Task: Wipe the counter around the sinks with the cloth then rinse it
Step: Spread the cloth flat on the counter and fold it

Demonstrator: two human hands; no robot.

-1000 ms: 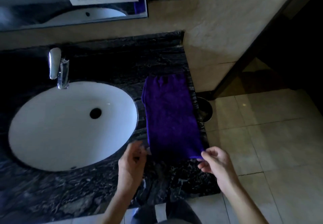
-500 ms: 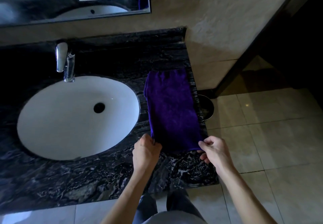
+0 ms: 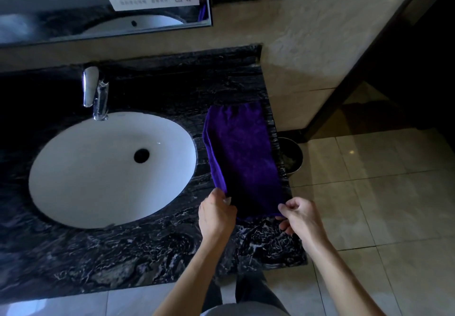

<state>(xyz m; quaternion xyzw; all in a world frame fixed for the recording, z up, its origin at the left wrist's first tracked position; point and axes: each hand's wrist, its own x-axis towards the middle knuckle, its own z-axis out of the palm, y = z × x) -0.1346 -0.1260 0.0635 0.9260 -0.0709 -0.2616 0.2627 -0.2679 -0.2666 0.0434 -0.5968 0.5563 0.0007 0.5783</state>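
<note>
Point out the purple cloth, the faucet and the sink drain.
purple cloth (image 3: 242, 158): head view, middle of the fabric.
faucet (image 3: 90, 86): head view, chrome spout.
sink drain (image 3: 141, 155): head view, dark hole centre.

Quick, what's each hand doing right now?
Left hand: pinches the near left corner of the purple fuzzy cloth.
Right hand: pinches the cloth's near right corner.

I'm seeing black veined marble desk (image 3: 138, 254) carrying white oval sink (image 3: 81, 180) sunk into top, chrome faucet (image 3: 94, 93) standing at sink's far rim. Purple cloth (image 3: 242, 158) lying flat along desk's right edge, just beside sink, near end lifting slightly.
</note>
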